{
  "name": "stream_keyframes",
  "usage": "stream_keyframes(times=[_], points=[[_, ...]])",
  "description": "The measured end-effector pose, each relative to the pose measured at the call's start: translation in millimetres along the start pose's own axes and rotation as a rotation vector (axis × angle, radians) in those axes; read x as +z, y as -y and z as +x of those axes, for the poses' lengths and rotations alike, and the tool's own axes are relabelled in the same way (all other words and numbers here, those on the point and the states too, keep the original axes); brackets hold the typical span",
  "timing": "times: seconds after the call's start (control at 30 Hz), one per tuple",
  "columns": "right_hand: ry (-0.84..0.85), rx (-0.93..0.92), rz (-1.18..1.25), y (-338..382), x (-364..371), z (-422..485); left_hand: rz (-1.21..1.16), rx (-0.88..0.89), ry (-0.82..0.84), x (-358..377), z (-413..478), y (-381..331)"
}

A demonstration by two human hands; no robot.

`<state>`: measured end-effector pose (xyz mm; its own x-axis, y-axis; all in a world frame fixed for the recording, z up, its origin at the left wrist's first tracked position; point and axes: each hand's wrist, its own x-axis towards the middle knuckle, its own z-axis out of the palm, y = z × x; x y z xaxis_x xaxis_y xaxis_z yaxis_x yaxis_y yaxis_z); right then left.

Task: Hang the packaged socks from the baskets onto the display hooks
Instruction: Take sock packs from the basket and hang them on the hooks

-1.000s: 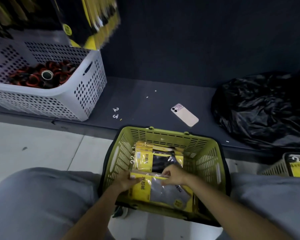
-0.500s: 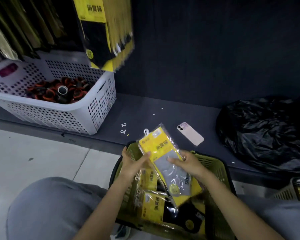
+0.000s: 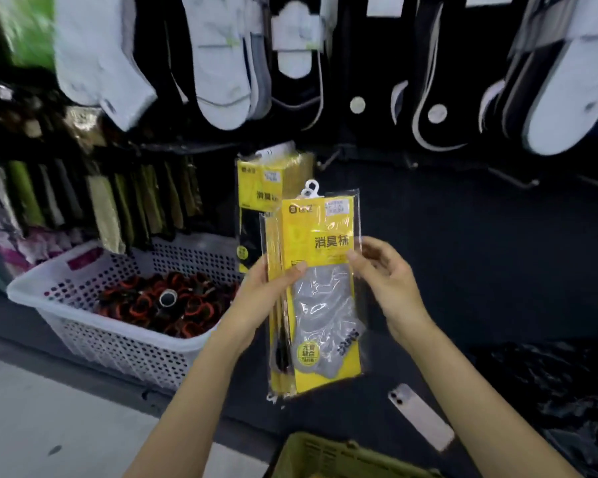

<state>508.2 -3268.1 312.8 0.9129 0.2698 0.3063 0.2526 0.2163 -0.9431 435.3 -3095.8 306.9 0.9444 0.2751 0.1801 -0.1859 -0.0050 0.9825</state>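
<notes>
Yellow sock packs (image 3: 320, 236) sit upright, gripped by left hand (image 3: 260, 298) and right hand (image 3: 387, 281).

1. left hand (image 3: 256, 298): bare, slim fingers, thumbnail short and plain.
2. right hand (image 3: 384, 274): bare, slim fingers, knuckles smooth.
3. left forearm (image 3: 194, 391): bare skin down to the frame edge.
4. right forearm (image 3: 470, 391): bare skin down to the frame edge.
</notes>
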Motion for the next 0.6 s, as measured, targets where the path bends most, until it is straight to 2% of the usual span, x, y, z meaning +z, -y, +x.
stream_keyframes(times=[0.27, 0.47, 0.6], points=[[0.089, -0.156, 0.035, 29.3, 60.1, 39.7, 0.053, 0.162, -0.164, -46.6, 22.6, -33.1], [0.155, -0.120, -0.003, 14.0, 78.4, 47.8, 0.111, 0.202, -0.248, -76.3, 27.0, -22.7], [0.124, -0.052, 0.033, 6.1, 88.1, 54.8, 0.126, 0.216, -0.366, -93.3, 31.1, -23.9]])
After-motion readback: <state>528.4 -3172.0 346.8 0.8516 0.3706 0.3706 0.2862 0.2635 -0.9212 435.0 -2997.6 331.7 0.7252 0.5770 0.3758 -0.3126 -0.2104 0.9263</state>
